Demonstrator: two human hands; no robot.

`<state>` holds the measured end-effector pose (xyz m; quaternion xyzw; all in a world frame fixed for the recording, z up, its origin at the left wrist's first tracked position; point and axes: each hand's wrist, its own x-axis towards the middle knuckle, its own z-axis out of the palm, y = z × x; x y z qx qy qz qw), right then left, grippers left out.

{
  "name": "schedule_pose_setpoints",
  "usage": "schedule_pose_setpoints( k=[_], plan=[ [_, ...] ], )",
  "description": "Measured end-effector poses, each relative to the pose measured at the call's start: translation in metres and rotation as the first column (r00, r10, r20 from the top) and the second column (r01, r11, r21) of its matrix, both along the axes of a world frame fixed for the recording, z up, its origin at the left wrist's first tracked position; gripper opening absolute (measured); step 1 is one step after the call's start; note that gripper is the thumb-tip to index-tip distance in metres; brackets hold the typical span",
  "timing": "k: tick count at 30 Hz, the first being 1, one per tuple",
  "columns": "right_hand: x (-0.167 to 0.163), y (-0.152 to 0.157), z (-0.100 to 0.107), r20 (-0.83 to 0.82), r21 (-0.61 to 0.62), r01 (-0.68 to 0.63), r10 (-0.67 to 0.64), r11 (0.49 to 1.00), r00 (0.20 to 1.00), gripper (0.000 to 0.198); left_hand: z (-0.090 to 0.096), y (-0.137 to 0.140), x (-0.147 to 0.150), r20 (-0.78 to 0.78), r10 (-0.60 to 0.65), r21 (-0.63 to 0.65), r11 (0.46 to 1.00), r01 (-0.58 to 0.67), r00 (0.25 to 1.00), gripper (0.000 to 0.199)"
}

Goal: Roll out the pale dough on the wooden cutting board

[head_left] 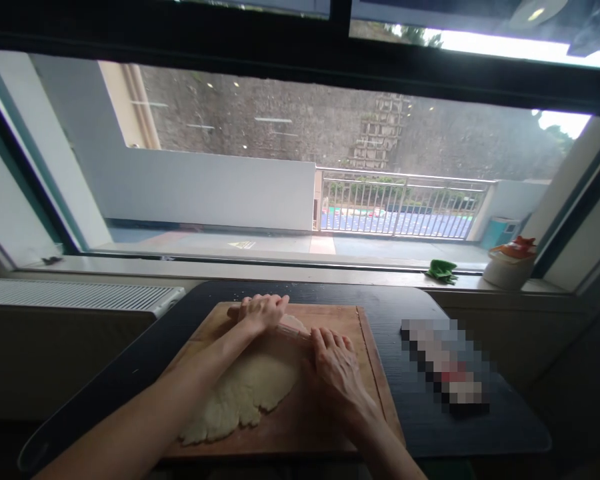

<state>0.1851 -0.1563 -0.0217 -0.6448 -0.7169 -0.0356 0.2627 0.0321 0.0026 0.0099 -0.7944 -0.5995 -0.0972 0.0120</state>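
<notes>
A rolling pin lies slantwise across the far part of a pale sheet of dough. My left hand is wrapped over its far-left end, where a bit of brown handle sticks out past the fingers. Over the near-right end curls my right hand, hiding that handle. The dough is flat, with a ragged, cracked near edge, and my left forearm covers part of it. Beneath it is a wooden cutting board with a groove along its right side.
The board rests on a dark table. At the right lies a pixelated flat object. On the windowsill are a green leaf-shaped item and a whitish pot with an orange top. A white radiator stands left, below the window.
</notes>
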Motion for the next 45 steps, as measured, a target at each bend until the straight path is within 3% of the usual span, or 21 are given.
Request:
schedule_pose_setpoints(
  k=[4,12,18,23,28,32,39,45],
  plan=[
    [0.001,-0.003,0.005,-0.016,-0.007,-0.006,0.006,1.0,1.0,0.043,0.0,-0.007,-0.004,-0.009,-0.028,0.02,0.999,0.029,1.0,0.054],
    [0.019,0.018,0.014,-0.014,-0.065,0.02,-0.021,0.998,1.0,0.021,0.001,0.049,0.031,0.003,0.036,-0.087,0.996,-0.035,0.999,0.064],
    [0.025,0.024,0.016,-0.016,-0.101,0.018,-0.02,0.995,1.0,0.023,-0.003,0.071,0.052,-0.01,0.004,-0.094,0.996,-0.005,1.0,0.057],
    [0.013,0.012,0.016,-0.021,-0.092,-0.005,0.003,0.996,1.0,0.022,-0.002,0.051,0.034,-0.013,0.031,-0.059,0.998,-0.032,0.999,0.053],
    [-0.003,-0.004,0.007,0.007,-0.03,-0.031,0.032,0.999,0.999,0.042,-0.006,0.012,-0.003,0.012,0.028,0.026,0.999,-0.029,1.0,0.046],
    [-0.004,-0.006,0.002,0.021,-0.017,-0.031,0.032,0.999,0.999,0.044,-0.009,0.003,-0.013,0.038,0.0,0.06,0.998,-0.002,0.999,0.046],
    [0.019,0.014,0.008,0.03,-0.098,0.028,-0.025,0.995,0.999,0.036,-0.003,0.044,0.026,0.03,0.091,-0.076,0.993,-0.089,0.995,0.056],
    [0.032,0.021,0.011,0.046,-0.129,0.049,-0.044,0.99,0.998,0.036,-0.006,0.069,0.055,0.028,0.01,-0.057,0.998,-0.008,1.0,0.052]
  ],
)
